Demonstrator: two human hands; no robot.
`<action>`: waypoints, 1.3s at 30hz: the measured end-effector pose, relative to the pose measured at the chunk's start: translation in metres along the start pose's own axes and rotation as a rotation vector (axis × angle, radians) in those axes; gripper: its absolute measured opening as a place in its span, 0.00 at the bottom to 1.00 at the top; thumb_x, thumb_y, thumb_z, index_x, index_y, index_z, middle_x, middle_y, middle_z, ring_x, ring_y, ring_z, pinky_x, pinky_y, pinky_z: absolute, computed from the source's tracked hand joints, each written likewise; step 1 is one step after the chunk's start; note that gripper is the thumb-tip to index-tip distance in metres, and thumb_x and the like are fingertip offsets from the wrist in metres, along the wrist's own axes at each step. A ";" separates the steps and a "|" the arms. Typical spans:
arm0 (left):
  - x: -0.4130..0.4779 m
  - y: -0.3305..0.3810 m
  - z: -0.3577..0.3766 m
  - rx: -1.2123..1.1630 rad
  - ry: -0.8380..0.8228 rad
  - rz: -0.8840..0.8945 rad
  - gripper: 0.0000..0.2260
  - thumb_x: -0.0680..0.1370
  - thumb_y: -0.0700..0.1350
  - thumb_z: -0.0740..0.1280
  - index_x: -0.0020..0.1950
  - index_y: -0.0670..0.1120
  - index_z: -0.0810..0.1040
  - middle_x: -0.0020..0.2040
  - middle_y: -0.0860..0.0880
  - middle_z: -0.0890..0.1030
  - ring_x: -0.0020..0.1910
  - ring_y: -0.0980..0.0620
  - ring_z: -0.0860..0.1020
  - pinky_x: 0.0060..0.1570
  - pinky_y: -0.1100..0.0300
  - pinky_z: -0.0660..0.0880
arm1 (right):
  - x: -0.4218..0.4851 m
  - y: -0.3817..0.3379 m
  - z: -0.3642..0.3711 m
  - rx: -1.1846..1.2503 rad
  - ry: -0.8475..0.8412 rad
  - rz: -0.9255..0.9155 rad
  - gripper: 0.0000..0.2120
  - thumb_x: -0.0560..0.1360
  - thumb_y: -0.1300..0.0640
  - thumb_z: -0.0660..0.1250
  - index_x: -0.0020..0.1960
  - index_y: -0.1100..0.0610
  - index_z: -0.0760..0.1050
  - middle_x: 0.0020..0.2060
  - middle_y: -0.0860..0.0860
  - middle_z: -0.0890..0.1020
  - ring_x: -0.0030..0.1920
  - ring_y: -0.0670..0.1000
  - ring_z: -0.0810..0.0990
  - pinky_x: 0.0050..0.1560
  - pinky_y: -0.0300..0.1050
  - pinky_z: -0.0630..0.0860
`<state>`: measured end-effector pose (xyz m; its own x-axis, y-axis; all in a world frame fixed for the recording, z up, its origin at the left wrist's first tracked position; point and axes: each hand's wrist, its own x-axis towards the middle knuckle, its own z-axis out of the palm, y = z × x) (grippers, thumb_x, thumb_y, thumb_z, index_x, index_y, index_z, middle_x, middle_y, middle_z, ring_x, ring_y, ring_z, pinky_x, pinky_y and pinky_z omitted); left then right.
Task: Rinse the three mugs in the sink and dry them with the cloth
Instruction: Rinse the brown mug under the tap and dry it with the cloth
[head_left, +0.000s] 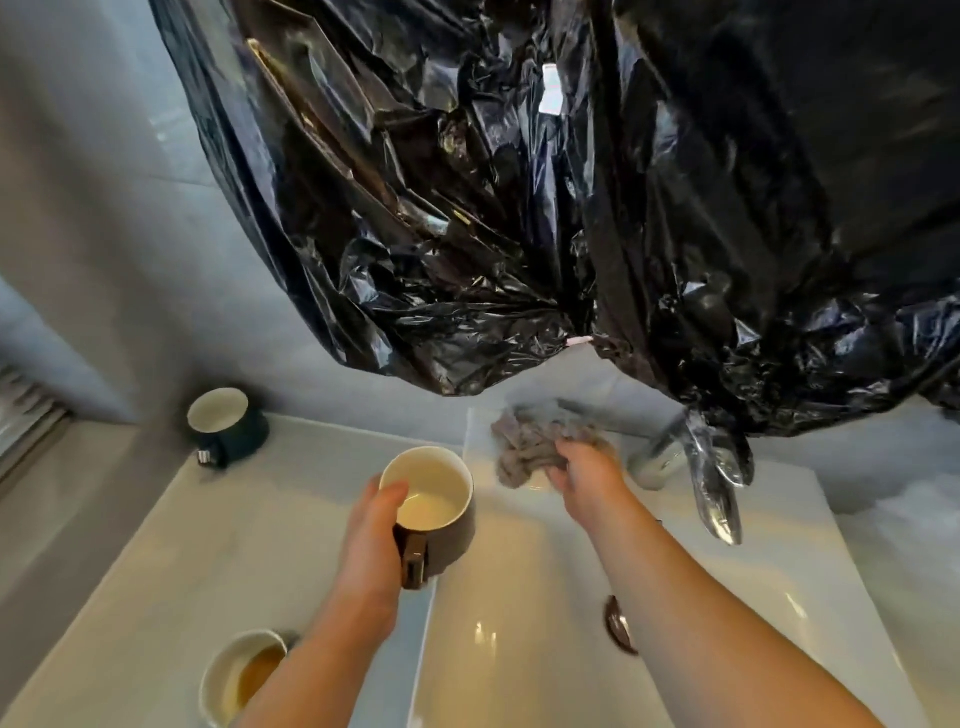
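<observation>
My left hand (371, 540) grips a brown mug (441, 514) with a cream inside, thumb over its rim, held above the left edge of the white sink (498, 649). My right hand (584, 480) grips a crumpled grey cloth (524, 447) at the back of the sink, and the cloth looks blurred. A dark mug (228, 423) with a white inside stands on the counter at the back left. A light mug (244, 675) holding brownish liquid stands at the front left, partly hidden by my left forearm.
Black plastic sheeting (519, 182) hangs over the wall above the sink and wraps the chrome tap (701, 467) at the right. A dark drain (618, 623) shows beside my right forearm. The white counter (156, 571) stretches left of the basin.
</observation>
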<state>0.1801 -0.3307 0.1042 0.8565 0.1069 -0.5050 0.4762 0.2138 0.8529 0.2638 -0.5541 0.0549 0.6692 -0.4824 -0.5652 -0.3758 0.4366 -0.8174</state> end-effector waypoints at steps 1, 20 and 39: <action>0.002 0.002 0.001 0.004 -0.006 0.010 0.07 0.82 0.53 0.60 0.51 0.55 0.78 0.50 0.42 0.82 0.46 0.41 0.81 0.24 0.60 0.75 | 0.000 -0.001 0.001 -0.195 0.083 -0.090 0.07 0.77 0.63 0.69 0.52 0.55 0.75 0.55 0.59 0.82 0.52 0.58 0.82 0.55 0.54 0.79; -0.056 0.005 -0.031 -0.014 -0.271 0.156 0.16 0.72 0.59 0.65 0.58 0.59 0.80 0.53 0.44 0.85 0.51 0.42 0.85 0.45 0.45 0.84 | -0.202 0.010 -0.021 -0.710 -0.691 -0.568 0.32 0.65 0.44 0.74 0.64 0.28 0.67 0.58 0.31 0.77 0.60 0.36 0.77 0.55 0.34 0.77; -0.068 0.003 -0.170 -0.132 -0.237 0.196 0.22 0.78 0.65 0.61 0.67 0.55 0.78 0.57 0.45 0.85 0.54 0.48 0.83 0.54 0.50 0.79 | -0.264 0.072 0.094 -0.888 -0.803 -0.607 0.41 0.58 0.38 0.75 0.66 0.30 0.60 0.58 0.35 0.75 0.58 0.42 0.77 0.55 0.43 0.81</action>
<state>0.0895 -0.1718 0.1189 0.9592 -0.0673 -0.2748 0.2811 0.3371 0.8985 0.1207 -0.3236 0.1551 0.9505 0.2867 -0.1197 0.0310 -0.4710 -0.8816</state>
